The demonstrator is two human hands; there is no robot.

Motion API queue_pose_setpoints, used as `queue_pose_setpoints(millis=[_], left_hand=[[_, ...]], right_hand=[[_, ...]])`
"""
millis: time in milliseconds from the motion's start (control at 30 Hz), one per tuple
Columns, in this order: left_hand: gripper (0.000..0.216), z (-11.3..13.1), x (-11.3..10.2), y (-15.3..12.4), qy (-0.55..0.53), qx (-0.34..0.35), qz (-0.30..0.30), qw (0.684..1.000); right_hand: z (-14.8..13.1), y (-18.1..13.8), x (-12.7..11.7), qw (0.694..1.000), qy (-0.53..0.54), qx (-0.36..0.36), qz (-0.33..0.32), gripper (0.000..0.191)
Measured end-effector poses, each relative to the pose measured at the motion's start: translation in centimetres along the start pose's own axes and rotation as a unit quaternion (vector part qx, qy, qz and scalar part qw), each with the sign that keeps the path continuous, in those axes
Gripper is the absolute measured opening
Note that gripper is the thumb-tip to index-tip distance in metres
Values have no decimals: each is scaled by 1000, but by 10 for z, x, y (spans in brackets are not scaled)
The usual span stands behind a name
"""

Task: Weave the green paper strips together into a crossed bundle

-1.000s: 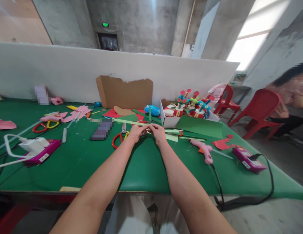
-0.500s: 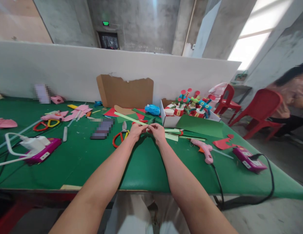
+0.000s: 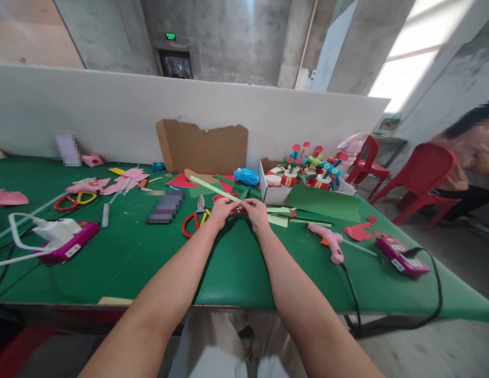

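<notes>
My left hand (image 3: 222, 211) and my right hand (image 3: 254, 211) meet over the middle of the table, fingers pinched around paper strips. One is a long light green paper strip (image 3: 212, 187), whose free end points up and to the left. A dark green paper strip (image 3: 245, 193) shows just beyond the fingertips; the place where the strips meet is mostly hidden by my fingers. Beside my left hand lie red-and-yellow-handled scissors (image 3: 196, 218). To the right of my right hand, more light green strips (image 3: 279, 210) rest on the table.
A white box (image 3: 278, 196) holds several colourful paper figures. Right of it lie a pink glue gun (image 3: 326, 239) and a purple power strip (image 3: 402, 256). On the left are a phone (image 3: 165, 207), another purple power strip (image 3: 73, 242) and pink paper scraps (image 3: 128, 180). A blue object (image 3: 246, 176) sits behind my hands.
The free end of the light green strip has shifted slightly up and to the right. Both hands stay nearly in place, fingers still pinched.
</notes>
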State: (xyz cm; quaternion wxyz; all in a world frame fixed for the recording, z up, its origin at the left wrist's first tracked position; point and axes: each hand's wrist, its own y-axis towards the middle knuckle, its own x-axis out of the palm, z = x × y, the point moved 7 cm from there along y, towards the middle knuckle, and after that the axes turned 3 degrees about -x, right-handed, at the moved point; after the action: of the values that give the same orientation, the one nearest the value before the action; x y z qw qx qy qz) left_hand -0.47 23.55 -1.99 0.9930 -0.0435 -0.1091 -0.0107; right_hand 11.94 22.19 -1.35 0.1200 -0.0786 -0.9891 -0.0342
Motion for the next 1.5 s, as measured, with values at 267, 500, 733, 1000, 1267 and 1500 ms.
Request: queue_pose_setpoints(millis=[267, 500, 733, 1000, 1267, 1500], left_hand=[[32, 1, 0, 1, 12, 4, -6, 1000], [30, 3, 5, -2, 47, 25, -29, 998], [30, 6, 6, -3, 64, 43, -39, 996], [26, 9, 5, -6, 131, 52, -39, 989], [30, 11, 9, -11, 135, 54, -40, 989], [35, 12, 10, -11, 172, 45, -32, 983]], right_hand=[[-1, 0, -2, 1000, -17, 11, -20, 20], [-1, 2, -7, 999, -44, -3, -10, 21], [-1, 2, -7, 1000, -19, 6, -10, 26], [0, -2, -7, 1000, -17, 9, 8, 29], [-1, -2, -8, 998, -52, -17, 10, 33], [-1, -2, -10, 997, -75, -24, 21, 35]])
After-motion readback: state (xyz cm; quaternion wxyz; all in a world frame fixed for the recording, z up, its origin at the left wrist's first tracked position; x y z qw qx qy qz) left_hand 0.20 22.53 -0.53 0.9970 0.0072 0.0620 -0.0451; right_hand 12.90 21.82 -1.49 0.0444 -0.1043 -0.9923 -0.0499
